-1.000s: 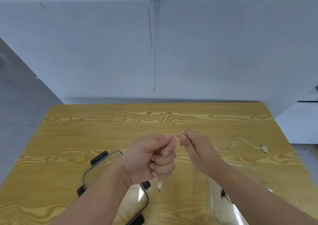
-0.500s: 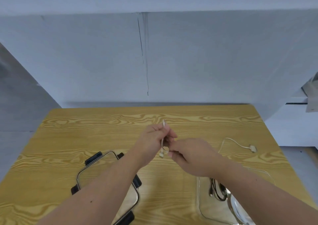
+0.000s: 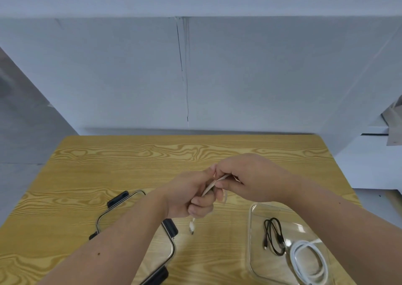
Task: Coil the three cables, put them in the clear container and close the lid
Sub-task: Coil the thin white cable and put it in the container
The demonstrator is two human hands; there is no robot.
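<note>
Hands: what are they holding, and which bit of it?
Both the left hand and right hand grip a thin white cable by its gathered middle; its plug end dangles below.

Most of thin white cable (image 3: 214, 186) buried inside closed hands (image 3: 219, 189); coil count unreadable. Lid (image 3: 121, 206) half covered by left forearm, bottom edge cut off. Container (image 3: 253, 223) right side behind right forearm.

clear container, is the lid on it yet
No, the clear container sits open with a coiled black cable and a coiled white cable inside, while the black-clipped lid lies apart on the table.
</note>
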